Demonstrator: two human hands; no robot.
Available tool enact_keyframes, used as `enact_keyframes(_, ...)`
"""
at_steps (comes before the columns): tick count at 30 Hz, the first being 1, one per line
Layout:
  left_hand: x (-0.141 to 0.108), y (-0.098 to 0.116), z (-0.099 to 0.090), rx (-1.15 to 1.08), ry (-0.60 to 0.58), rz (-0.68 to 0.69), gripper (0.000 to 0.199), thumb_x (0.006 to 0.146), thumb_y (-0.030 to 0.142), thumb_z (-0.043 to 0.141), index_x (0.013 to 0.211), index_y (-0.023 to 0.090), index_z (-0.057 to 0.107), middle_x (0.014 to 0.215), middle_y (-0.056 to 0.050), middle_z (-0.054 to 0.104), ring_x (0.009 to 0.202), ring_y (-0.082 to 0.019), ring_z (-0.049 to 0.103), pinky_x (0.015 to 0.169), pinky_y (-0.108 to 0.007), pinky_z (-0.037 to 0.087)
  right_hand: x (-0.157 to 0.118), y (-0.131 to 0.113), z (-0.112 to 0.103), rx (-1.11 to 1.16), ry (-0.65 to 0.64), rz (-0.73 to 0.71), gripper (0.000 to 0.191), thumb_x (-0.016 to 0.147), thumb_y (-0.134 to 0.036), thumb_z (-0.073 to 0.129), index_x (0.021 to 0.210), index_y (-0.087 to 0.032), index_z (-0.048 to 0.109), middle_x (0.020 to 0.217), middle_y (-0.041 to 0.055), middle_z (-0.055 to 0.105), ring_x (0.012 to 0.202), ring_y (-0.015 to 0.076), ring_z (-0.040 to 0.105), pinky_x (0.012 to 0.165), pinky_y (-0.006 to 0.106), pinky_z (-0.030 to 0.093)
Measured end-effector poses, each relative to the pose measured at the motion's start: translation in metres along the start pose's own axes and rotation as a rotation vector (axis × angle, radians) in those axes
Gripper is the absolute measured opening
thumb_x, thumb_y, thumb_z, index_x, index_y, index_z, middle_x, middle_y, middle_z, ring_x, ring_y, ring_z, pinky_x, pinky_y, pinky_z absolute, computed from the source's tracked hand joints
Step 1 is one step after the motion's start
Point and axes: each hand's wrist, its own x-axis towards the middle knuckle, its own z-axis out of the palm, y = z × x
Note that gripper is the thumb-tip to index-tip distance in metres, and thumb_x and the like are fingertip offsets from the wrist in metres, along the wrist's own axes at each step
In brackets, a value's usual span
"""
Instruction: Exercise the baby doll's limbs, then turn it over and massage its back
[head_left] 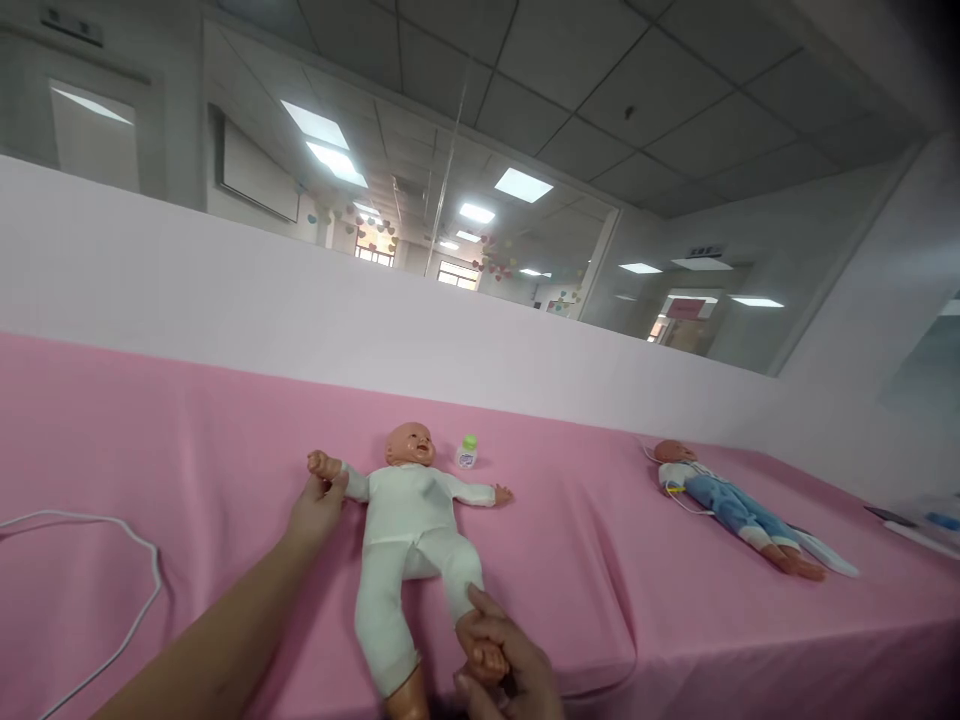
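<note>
I see one white-suited plastic baby doll [411, 530] on pink cloth [150, 450], my left hand [319, 505] gripping its wrist, my right hand [499, 655] closed around its foot, one small green-capped bottle [466, 452] beside its head.

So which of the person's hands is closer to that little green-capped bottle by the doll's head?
Left. The left hand holds the doll's wrist, level with the small bottle but across the doll from it. The right hand holds the doll's foot, well below the bottle.

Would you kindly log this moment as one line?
left hand: grips doll wrist | right hand: holds doll foot | bottle: by head
</note>
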Motion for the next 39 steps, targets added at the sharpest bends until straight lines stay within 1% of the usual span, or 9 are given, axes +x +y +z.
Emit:
enact_keyframes(4, -0.007, 0.006, -0.001, 0.111, -0.011, 0.002, 0.051, 0.092, 0.050, 0.061, 0.131, 0.017, 0.057, 0.118, -0.013, 0.075, 0.113, -0.033, 0.071, 0.093, -0.042, 0.057, 0.031, -0.008, -0.007, 0.067, 0.045, 0.063, 0.034, 0.079, -0.021, 0.076, 0.113, -0.022, 0.072, 0.142, 0.0194, 0.064, 0.131, 0.0328, 0.063, 0.103, 0.040, 0.057)
enact_keyframes(7, -0.014, 0.013, 0.000, 0.327, -0.074, 0.039, 0.050, 0.097, 0.051, 0.050, 0.135, 0.018, 0.053, 0.123, -0.014, 0.073, 0.115, -0.034, 0.070, 0.097, -0.047, 0.055, 0.055, -0.012, -0.009, 0.109, -0.003, 0.074, 0.031, 0.084, -0.021, 0.073, 0.115, -0.022, 0.071, 0.143, 0.0191, 0.063, 0.133, 0.0315, 0.061, 0.105, 0.040, 0.055)
enact_keyframes(12, -0.028, 0.032, 0.022, 0.717, -0.250, 0.504, 0.052, 0.100, 0.048, 0.044, 0.141, 0.016, 0.053, 0.149, -0.016, 0.058, 0.139, -0.032, 0.053, 0.116, -0.048, 0.041, 0.088, -0.005, 0.000, 0.188, -0.064, 0.075, 0.027, 0.090, -0.025, 0.069, 0.116, -0.020, 0.070, 0.145, 0.0196, 0.061, 0.138, 0.0309, 0.057, 0.105, 0.041, 0.056)
enact_keyframes(14, -0.031, 0.042, 0.035, 0.851, -0.334, 0.620, 0.053, 0.100, 0.043, 0.045, 0.142, 0.013, 0.055, 0.151, -0.017, 0.056, 0.144, -0.032, 0.048, 0.120, -0.047, 0.036, 0.092, 0.002, 0.006, 0.213, -0.032, 0.049, 0.027, 0.089, -0.024, 0.069, 0.116, -0.020, 0.069, 0.146, 0.0195, 0.060, 0.136, 0.0310, 0.059, 0.107, 0.043, 0.055)
enact_keyframes(19, -0.034, 0.061, 0.060, 1.212, -0.472, 0.706, 0.050, 0.100, 0.027, 0.045, 0.144, 0.009, 0.056, 0.146, -0.022, 0.060, 0.141, -0.034, 0.052, 0.119, -0.050, 0.037, 0.086, 0.012, 0.017, 0.175, -0.052, -0.011, 0.035, 0.085, -0.014, 0.066, 0.119, -0.023, 0.066, 0.149, 0.0146, 0.059, 0.135, 0.0283, 0.060, 0.111, 0.045, 0.051)
enact_keyframes(24, -0.048, 0.069, 0.069, 1.449, -0.487, 0.789, 0.054, 0.097, 0.012, 0.038, 0.149, 0.003, 0.050, 0.147, -0.028, 0.056, 0.142, -0.037, 0.050, 0.114, -0.051, 0.041, 0.084, 0.010, 0.015, 0.134, -0.089, -0.072, 0.039, 0.082, -0.009, 0.063, 0.119, -0.022, 0.066, 0.151, 0.0124, 0.057, 0.137, 0.0265, 0.058, 0.112, 0.042, 0.050)
enact_keyframes(31, -0.044, 0.079, 0.054, 1.459, -0.580, 0.706, 0.054, 0.098, 0.022, 0.037, 0.147, 0.002, 0.050, 0.149, -0.026, 0.056, 0.141, -0.034, 0.051, 0.115, -0.047, 0.040, 0.082, 0.008, 0.009, 0.164, -0.050, -0.113, 0.036, 0.079, -0.012, 0.068, 0.114, -0.022, 0.069, 0.142, 0.0117, 0.065, 0.131, 0.0277, 0.063, 0.108, 0.041, 0.053)
enact_keyframes(35, -0.034, 0.089, 0.045, 1.283, -0.613, 0.660, 0.049, 0.097, 0.035, 0.043, 0.138, 0.016, 0.062, 0.144, -0.018, 0.063, 0.136, -0.032, 0.057, 0.114, -0.047, 0.041, 0.083, 0.006, 0.008, 0.186, -0.016, -0.127, 0.037, 0.078, -0.013, 0.068, 0.113, -0.024, 0.069, 0.140, 0.0099, 0.067, 0.128, 0.0272, 0.066, 0.106, 0.039, 0.054)
enact_keyframes(39, -0.023, 0.100, 0.043, 1.128, -0.599, 0.577, 0.043, 0.094, 0.040, 0.049, 0.131, 0.027, 0.067, 0.135, -0.010, 0.070, 0.128, -0.032, 0.062, 0.107, -0.044, 0.045, 0.086, 0.004, 0.006, 0.224, -0.002, -0.102, 0.035, 0.078, -0.014, 0.068, 0.111, -0.025, 0.068, 0.121, 0.0066, 0.076, 0.117, 0.0264, 0.072, 0.103, 0.039, 0.056)
